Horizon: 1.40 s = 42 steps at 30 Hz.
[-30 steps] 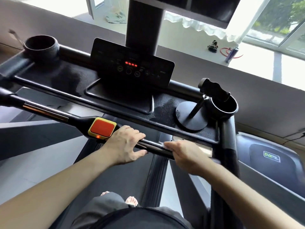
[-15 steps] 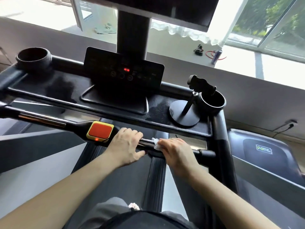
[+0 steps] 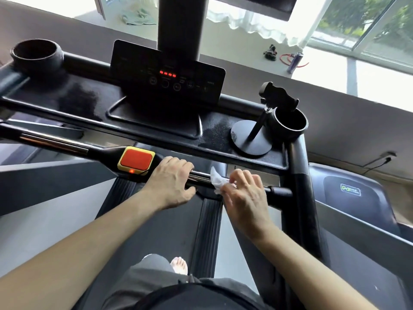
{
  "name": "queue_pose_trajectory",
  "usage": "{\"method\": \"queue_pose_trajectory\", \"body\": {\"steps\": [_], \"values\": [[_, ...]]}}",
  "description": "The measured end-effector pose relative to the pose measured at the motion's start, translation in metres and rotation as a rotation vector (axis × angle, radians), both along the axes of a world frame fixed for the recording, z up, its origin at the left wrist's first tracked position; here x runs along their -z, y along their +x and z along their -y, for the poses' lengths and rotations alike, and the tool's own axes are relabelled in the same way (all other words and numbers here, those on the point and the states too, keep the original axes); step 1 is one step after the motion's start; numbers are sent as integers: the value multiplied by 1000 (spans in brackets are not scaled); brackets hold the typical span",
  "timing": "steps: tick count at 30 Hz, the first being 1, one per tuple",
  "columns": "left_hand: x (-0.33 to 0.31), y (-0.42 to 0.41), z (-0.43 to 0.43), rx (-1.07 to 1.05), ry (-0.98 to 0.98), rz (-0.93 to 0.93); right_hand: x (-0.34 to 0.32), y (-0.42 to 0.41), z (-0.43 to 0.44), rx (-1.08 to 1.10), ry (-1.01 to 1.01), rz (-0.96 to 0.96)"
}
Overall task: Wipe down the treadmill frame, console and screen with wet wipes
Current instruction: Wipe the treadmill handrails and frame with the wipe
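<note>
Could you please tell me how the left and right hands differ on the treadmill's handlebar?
The left hand grips the handlebar bare, while the right hand pinches a white wet wipe against it. The left hand sits beside the red stop button; the right hand is nearer the right upright. Both are on the same bar.

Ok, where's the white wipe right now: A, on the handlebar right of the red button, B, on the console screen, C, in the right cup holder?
A: the right hand holds the white wipe against the handlebar, just right of the left hand, which grips it beside the red button.
</note>
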<state>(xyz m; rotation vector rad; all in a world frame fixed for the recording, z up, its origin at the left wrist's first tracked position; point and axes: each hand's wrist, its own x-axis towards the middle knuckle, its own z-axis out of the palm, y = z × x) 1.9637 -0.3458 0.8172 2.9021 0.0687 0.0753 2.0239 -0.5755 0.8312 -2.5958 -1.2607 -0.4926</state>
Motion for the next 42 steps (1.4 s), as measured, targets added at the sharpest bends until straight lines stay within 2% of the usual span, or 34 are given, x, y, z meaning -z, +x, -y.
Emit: {"method": "queue_pose_trajectory", "body": {"steps": [2, 5, 12, 16, 19, 23, 24, 26, 36, 42], "values": [[3, 0, 0, -5, -3, 14, 1, 0, 21, 93, 9, 16], [5, -1, 0, -7, 1, 23, -1, -5, 36, 205, 90, -63], [5, -1, -3, 15, 19, 22, 8, -24, -30, 239, 155, -167], [6, -1, -4, 26, 28, 46, 3, -27, 5, 458, 270, -246], [7, -2, -5, 34, 36, 46, 12, -33, 15, 632, 434, -460], [4, -2, -5, 29, 29, 51, 21, -39, -19, 634, 1096, -1041], [4, -2, -5, 29, 24, 50, 21, -42, -29, 608, 1183, -1149], [3, -3, -5, 33, 13, 45, 19, -45, -41, 599, 1231, -1286], [-1, -4, -8, 48, -6, 14, 8, -31, -36, 836, 1778, -1672], [1, -5, -14, 85, 29, 21, 11, -34, -59, 842, 1753, -1764]]}}
